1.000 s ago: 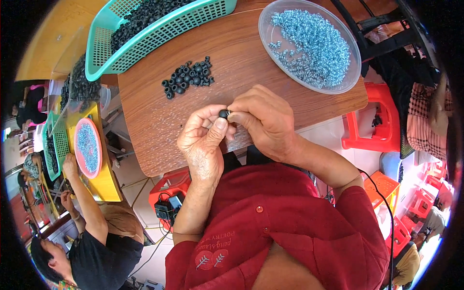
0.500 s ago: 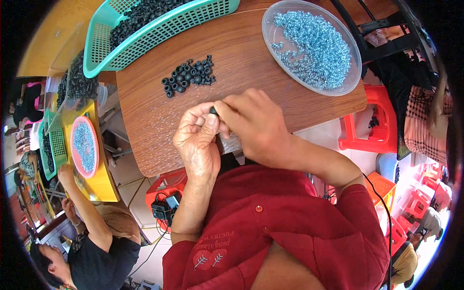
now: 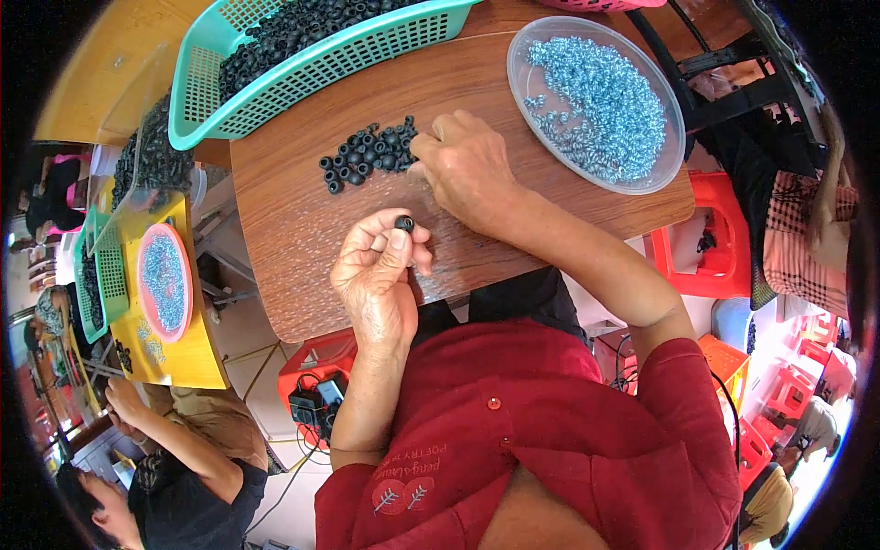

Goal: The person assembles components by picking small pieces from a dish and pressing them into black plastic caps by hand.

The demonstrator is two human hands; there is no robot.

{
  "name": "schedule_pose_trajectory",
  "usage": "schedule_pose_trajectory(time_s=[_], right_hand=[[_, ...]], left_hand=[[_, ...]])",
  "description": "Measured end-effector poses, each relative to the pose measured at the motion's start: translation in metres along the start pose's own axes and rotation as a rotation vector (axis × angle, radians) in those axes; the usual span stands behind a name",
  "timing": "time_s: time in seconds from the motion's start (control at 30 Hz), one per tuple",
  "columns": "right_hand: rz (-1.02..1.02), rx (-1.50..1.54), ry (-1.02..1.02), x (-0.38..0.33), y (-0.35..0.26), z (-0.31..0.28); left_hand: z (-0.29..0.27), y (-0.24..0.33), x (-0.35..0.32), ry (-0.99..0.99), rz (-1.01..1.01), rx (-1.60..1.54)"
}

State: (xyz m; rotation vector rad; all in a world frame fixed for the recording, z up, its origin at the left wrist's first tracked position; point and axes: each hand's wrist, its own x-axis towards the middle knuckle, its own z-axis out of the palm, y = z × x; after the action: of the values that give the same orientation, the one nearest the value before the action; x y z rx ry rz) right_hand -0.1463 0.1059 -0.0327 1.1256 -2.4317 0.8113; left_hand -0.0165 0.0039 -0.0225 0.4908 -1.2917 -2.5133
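Left hand pinches small round black holed piece. Right hand at right edge of loose black-piece pile, brown wood-grain bench; can't tell if holding.

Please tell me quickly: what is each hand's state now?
Left hand: closed, pinching a small black part.
Right hand: at the pile of black parts; its grip cannot be told.

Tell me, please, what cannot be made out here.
All in the head view:
Right hand: its own back hides whether it grips anything.
Black piece in left hand: lower part hidden by that hand.
Large basket: far side cut off by the top edge.
Blue pieces: too small to count.
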Motion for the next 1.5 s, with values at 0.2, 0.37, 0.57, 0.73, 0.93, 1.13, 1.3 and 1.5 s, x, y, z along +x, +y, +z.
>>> schedule_pose_trajectory(time_s=[0.2, 0.37, 0.57, 0.73, 0.93, 1.13, 1.3, 1.5], right_hand=[[-0.030, 0.018, -0.011, -0.001, 0.004, -0.002], [0.060, 0.102, -0.042, -0.007, 0.011, -0.014], [0.387, 0.634, -0.181, -0.016, -0.001, -0.047], [0.457, 1.028, -0.189, -0.023, -0.018, -0.063], [0.345, 1.032, -0.112, -0.034, -0.018, -0.060], [0.251, 0.947, 0.000, -0.042, -0.021, -0.059], [0.311, 0.969, 0.000, -0.040, -0.024, -0.066], [0.036, 0.707, 0.017, -0.036, -0.017, -0.069]], left_hand=[[-0.001, 0.000, 0.000, 0.003, 0.003, 0.013], [0.001, -0.001, 0.002, 0.000, -0.018, 0.007], [0.006, -0.001, 0.007, -0.019, -0.038, 0.015], [0.012, -0.001, 0.006, -0.042, -0.041, 0.025], [0.021, 0.000, 0.001, -0.070, -0.055, -0.007], [0.022, 0.000, -0.002, -0.068, -0.048, -0.003], [0.026, 0.000, -0.005, -0.079, -0.031, 0.026], [0.028, 0.003, -0.007, -0.094, -0.061, 0.092]])
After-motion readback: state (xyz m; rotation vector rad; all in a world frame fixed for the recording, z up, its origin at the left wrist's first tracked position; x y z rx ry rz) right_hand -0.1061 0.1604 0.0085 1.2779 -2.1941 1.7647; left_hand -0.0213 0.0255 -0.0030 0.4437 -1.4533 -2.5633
